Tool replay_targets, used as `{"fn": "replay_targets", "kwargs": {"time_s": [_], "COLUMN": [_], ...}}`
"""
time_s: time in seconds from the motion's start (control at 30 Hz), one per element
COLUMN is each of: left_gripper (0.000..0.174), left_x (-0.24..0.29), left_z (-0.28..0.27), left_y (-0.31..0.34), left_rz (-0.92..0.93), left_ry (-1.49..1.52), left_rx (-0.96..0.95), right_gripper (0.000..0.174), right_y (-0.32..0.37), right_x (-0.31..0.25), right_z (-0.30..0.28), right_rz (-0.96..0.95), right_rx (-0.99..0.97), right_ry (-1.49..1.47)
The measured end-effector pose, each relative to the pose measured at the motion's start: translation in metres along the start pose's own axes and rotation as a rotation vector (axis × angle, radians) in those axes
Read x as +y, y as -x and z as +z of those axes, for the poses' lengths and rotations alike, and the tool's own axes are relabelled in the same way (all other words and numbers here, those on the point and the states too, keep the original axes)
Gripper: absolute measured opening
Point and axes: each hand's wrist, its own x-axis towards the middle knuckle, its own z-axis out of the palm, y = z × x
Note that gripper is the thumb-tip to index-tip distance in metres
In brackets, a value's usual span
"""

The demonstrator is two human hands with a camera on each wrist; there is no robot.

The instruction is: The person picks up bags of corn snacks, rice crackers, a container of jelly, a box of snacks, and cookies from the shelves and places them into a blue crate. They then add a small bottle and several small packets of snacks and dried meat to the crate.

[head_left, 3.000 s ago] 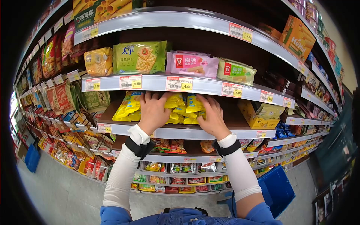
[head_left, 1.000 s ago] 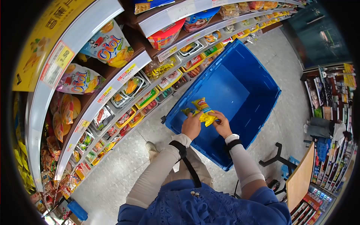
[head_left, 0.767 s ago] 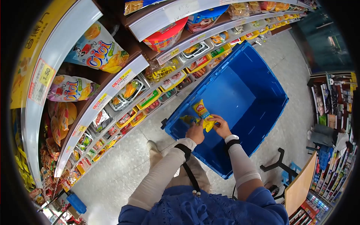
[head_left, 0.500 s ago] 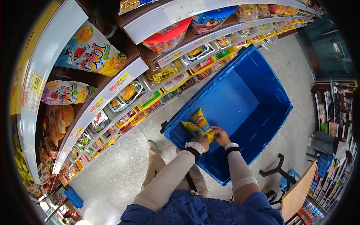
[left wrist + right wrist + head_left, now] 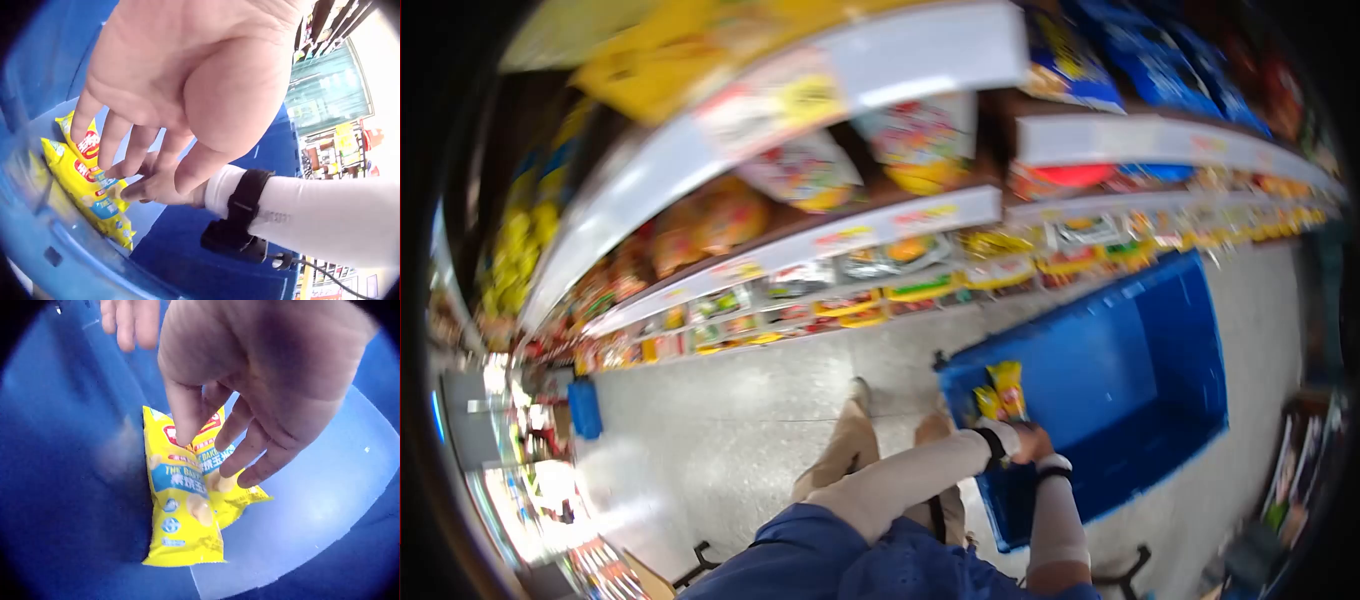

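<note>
Two yellow snack bags with red and blue print lie side by side and overlapping inside a blue crate point(image 5: 1120, 350), against one wall. The nearer bag point(image 5: 181, 506) partly covers the other bag point(image 5: 228, 503) in the right wrist view. Over them hovers my right hand point(image 5: 262, 375), its thumb and relaxed fingers around the bags' upper part without pinching them. My left hand point(image 5: 194, 75) holds nothing; its palm shows and its fingers are loosely extended above the crate. In the head view the two hands overlap, and the sleeves hide part of them.
Stocked snack shelves point(image 5: 920, 220) run along the far side, with trays of packaged food at the bottom. Grey floor point(image 5: 730, 420) lies between the shelves and my legs. A small blue bin point(image 5: 584, 408) stands at the left, and black stand legs point(image 5: 1128, 575) show near me.
Earlier both hands were among yellow bags on the shelf, then carried two over the crate. Now the bags rest inside and the fingers have loosened. The head view has swung left.
</note>
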Motion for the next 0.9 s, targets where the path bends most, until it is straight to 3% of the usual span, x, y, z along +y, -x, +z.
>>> {"fn": "replay_targets", "kwargs": {"time_s": [0.03,0.07,0.1,0.2,0.23,0.37,0.43,0.5,0.63,0.7,0.83,0.9], "left_gripper": [0.018,0.023,0.032,0.041,0.041,0.041,0.043,0.044,0.044,0.044,0.042,0.041], "left_x": [0.033,0.030,0.025,0.046,0.046,0.038,0.026,0.015,-0.021,-0.038,-0.072,-0.089], "left_z": [-0.047,-0.044,-0.039,-0.092,-0.103,-0.134,-0.136,-0.138,-0.127,-0.124,-0.109,-0.102], "left_y": [0.029,0.027,0.022,0.083,0.102,0.185,0.221,0.266,0.353,0.402,0.489,0.526], "left_rz": [0.001,-0.036,-0.058,-0.013,-0.020,0.083,0.064,0.077,0.138,0.126,0.169,0.176], "left_ry": [-0.022,0.019,0.059,0.191,0.186,0.238,0.236,0.249,0.262,0.262,0.173,0.183], "left_rx": [-0.028,0.020,0.065,0.185,0.216,0.359,0.486,0.528,0.624,0.599,0.861,0.899], "right_gripper": [0.029,0.029,0.028,0.028,0.028,0.026,0.024,0.023,0.020,0.019,0.020,0.021], "right_y": [-0.016,-0.037,-0.036,0.019,0.015,0.016,0.022,0.024,0.020,0.013,-0.008,-0.015], "right_x": [0.040,-0.003,-0.029,-0.072,-0.128,-0.180,-0.233,-0.282,-0.367,-0.407,-0.476,-0.523], "right_z": [0.017,0.007,-0.003,-0.045,-0.055,-0.072,-0.068,-0.055,-0.005,0.029,0.102,0.136], "right_rz": [-0.297,-0.343,-0.307,-0.178,-0.133,-0.033,-0.001,-0.109,-0.201,-0.332,-0.412,-0.516], "right_rx": [-0.041,-0.070,-0.012,0.194,0.266,0.363,0.523,0.590,0.597,0.531,0.375,0.311], "right_ry": [-0.323,-0.309,-0.295,-0.256,-0.245,-0.223,-0.275,-0.222,-0.403,-0.403,-0.313,-0.217]}}
